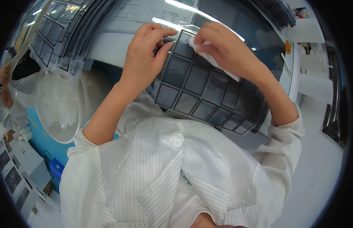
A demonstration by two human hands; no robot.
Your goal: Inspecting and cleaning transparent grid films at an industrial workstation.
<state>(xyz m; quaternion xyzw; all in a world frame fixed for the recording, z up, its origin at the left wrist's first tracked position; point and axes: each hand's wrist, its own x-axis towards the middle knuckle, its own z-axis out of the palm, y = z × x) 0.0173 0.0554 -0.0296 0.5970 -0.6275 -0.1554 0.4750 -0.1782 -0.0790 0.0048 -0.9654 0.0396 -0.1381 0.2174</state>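
Observation:
A black grid tray with square, glassy-looking compartments lies tilted in front of me, its near edge close to my shirt. My right hand is closed on a white cloth, pressed over the tray's far part; part of the cloth hangs down across the grid. At the tray's far left corner is my left hand, fingers curled, thumb and index finger close together. What sits between those fingertips, if anything, is too small to make out.
Stacked black grid trays in clear plastic stand at the left. Below them is a white bin with crumpled pale material. Printed sheets lie under the glossy tabletop. Another person's hand shows at the far left. White shelving stands at the right.

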